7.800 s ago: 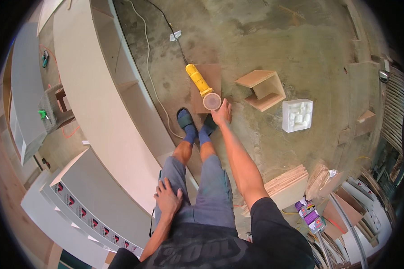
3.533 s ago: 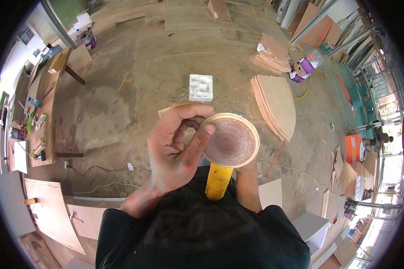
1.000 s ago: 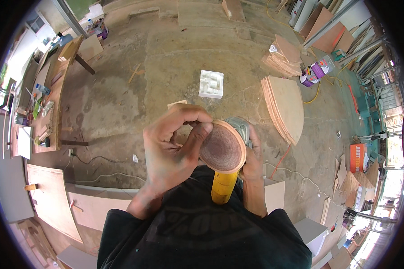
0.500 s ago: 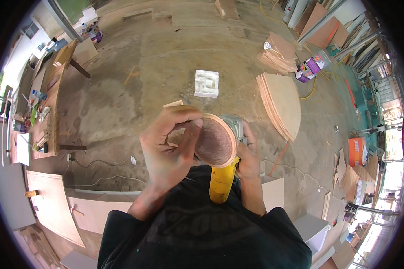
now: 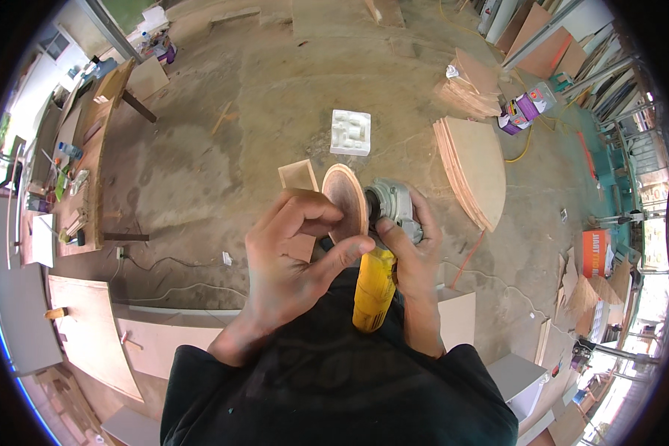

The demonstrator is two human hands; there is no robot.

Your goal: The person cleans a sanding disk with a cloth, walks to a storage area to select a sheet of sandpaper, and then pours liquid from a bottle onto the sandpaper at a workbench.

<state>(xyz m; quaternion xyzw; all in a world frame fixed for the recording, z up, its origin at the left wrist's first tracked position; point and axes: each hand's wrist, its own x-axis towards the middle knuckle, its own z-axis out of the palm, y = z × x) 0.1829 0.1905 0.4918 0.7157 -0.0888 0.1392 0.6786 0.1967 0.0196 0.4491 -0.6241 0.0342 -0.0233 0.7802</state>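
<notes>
A yellow angle grinder (image 5: 374, 293) with a grey metal head is held upright in front of my chest. My right hand (image 5: 416, 253) wraps round its neck and head, thumb near the spindle. A round sanding disc (image 5: 343, 182), reddish-brown with a pale rim, is on the grinder's spindle, its face turned left. My left hand (image 5: 282, 245) grips the disc: the bent fingers rest on its face and the thumb lies at its lower rim. A small wooden board (image 5: 299, 176) shows behind the left hand, partly hidden by it.
A white moulded foam block (image 5: 351, 134) lies on the concrete floor ahead. Right of it is a stack of curved plywood pieces (image 5: 476, 167). A cluttered workbench (image 5: 93, 193) stands at left. Cables and pale panels (image 5: 156, 346) lie near me.
The grinder has turned, so its disc now shows more edge-on and the grey head is more visible. My left hand has shifted from the upper rim to lower on the disc.
</notes>
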